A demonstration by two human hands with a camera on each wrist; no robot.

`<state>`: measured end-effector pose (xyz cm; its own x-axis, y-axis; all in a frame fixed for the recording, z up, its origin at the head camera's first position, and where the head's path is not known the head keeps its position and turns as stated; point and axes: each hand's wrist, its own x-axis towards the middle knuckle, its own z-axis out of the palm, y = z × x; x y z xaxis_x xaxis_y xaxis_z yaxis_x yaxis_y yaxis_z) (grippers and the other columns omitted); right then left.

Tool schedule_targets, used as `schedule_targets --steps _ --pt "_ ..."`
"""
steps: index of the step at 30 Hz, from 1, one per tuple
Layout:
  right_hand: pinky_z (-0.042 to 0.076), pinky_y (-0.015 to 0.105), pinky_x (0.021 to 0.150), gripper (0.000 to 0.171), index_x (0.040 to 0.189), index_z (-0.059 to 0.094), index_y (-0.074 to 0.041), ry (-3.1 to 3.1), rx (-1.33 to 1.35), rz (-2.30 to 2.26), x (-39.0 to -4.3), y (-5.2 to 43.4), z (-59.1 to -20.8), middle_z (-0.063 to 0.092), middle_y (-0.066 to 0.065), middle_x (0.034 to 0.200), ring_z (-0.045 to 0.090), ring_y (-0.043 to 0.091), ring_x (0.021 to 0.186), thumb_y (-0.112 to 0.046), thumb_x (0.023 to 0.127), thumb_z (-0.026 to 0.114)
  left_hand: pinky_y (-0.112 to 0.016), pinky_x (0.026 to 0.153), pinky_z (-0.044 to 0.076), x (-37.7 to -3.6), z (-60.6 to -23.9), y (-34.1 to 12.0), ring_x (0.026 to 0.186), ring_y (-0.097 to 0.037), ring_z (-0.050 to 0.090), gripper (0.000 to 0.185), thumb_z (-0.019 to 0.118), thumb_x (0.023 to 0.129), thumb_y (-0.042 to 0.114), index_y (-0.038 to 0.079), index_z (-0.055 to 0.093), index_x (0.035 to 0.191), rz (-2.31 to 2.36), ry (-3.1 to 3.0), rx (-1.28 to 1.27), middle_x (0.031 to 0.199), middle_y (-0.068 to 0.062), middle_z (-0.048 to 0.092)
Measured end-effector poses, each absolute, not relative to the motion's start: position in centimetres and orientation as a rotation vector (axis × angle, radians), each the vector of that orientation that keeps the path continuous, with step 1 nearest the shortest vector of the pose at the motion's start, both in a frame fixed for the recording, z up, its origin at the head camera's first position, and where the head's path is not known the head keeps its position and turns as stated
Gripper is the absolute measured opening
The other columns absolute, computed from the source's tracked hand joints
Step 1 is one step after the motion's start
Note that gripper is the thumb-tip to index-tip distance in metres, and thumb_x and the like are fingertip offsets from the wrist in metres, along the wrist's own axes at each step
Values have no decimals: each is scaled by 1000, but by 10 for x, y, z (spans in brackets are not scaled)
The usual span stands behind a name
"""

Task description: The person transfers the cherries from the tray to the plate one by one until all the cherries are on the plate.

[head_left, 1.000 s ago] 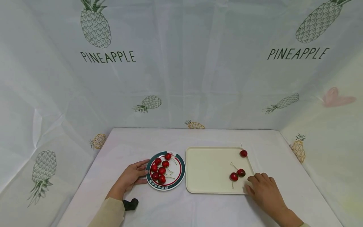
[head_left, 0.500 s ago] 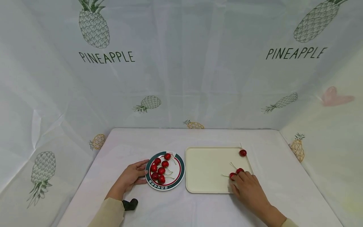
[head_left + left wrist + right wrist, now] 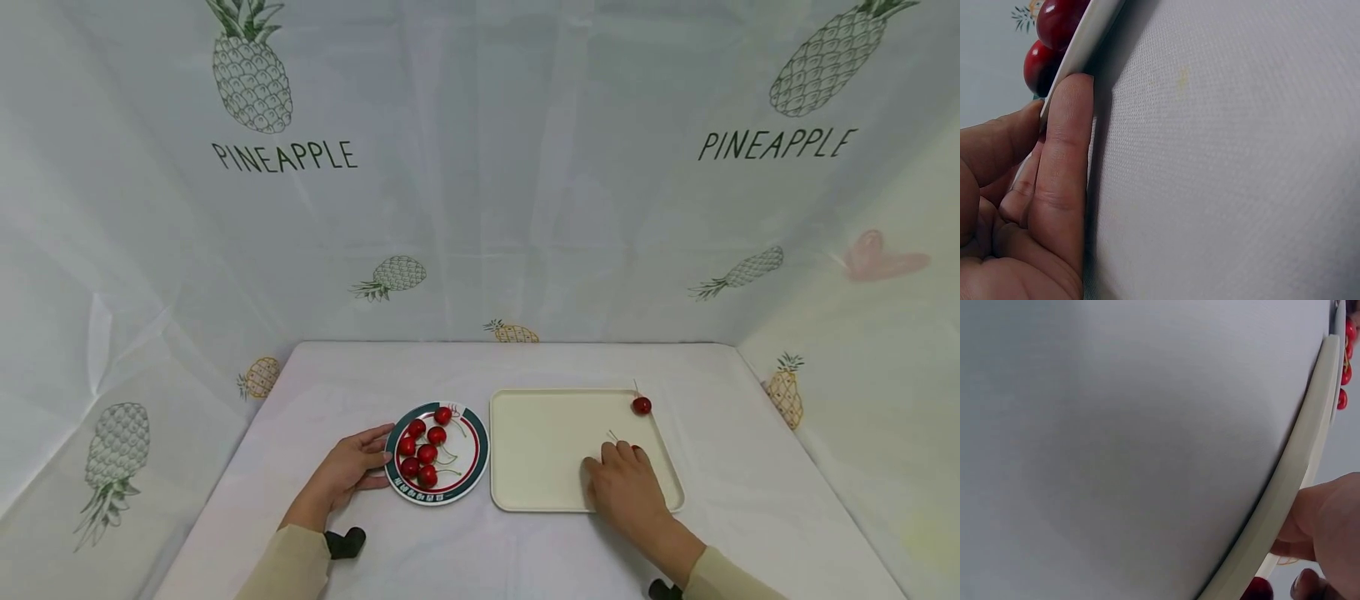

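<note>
On the tray (image 3: pixel 540 442), right hand (image 3: pixel 622 492) now covering two cherries (image 3: pixel 636 450), moved leftward

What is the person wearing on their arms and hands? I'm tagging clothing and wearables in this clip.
Both hands are bare: no gloves, and no rings that show. The left hand and right hand come out of long beige sleeves that end at the wrists. A small black device sits at the left cuff and another at the right cuff.
</note>
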<state>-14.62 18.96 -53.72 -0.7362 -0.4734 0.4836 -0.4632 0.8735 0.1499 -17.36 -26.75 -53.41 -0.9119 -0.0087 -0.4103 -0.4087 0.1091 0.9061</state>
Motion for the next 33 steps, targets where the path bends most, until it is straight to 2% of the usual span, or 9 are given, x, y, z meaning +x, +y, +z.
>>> schedule_targets --steps 5,11,16,21,27,33 --pt "34 33 63 15 72 67 -15 -2468 742 12 -139 197 -535 42 -1 72 34 19 70 -4 66 76 -44 80 67 -173 -534 -267 95 -25 77 54 64 102 0 15 56 154 1872 2089 -412 142 -20 65" --pt "24 25 63 25 69 57 -21 -2440 777 91 -131 210 -534 43 -8 74 34 14 73 -10 67 79 -44 80 67 -174 -535 -267 95 -25 77 54 65 102 0 14 56 154 1878 2080 -415 140 -19 66" --pt "33 31 63 24 79 62 -16 -2538 643 83 -126 220 -535 49 -3 78 43 18 75 -24 74 84 -44 80 67 -174 -535 -268 95 -25 77 54 65 102 1 14 55 154 1876 2080 -407 140 -18 66" --pt "34 33 61 30 82 61 -13 -2645 479 95 -123 223 -535 47 -2 75 41 19 72 -32 78 83 -44 80 67 -174 -535 -269 95 -25 77 54 65 102 0 14 56 153 1883 2083 -409 137 -17 67" --pt "32 32 55 24 77 62 -9 -2627 433 52 -126 227 -540 53 2 71 43 20 66 -21 78 83 -44 80 67 -174 -535 -268 94 -25 77 54 65 102 0 14 56 153 1880 2086 -409 136 -17 68" --pt "33 33 54 23 73 58 -11 -2648 417 55 -127 233 -543 49 0 68 44 21 65 -14 78 80 -44 79 67 -175 -536 -268 93 -24 77 54 64 102 0 15 57 153 1873 2090 -414 136 -17 68"
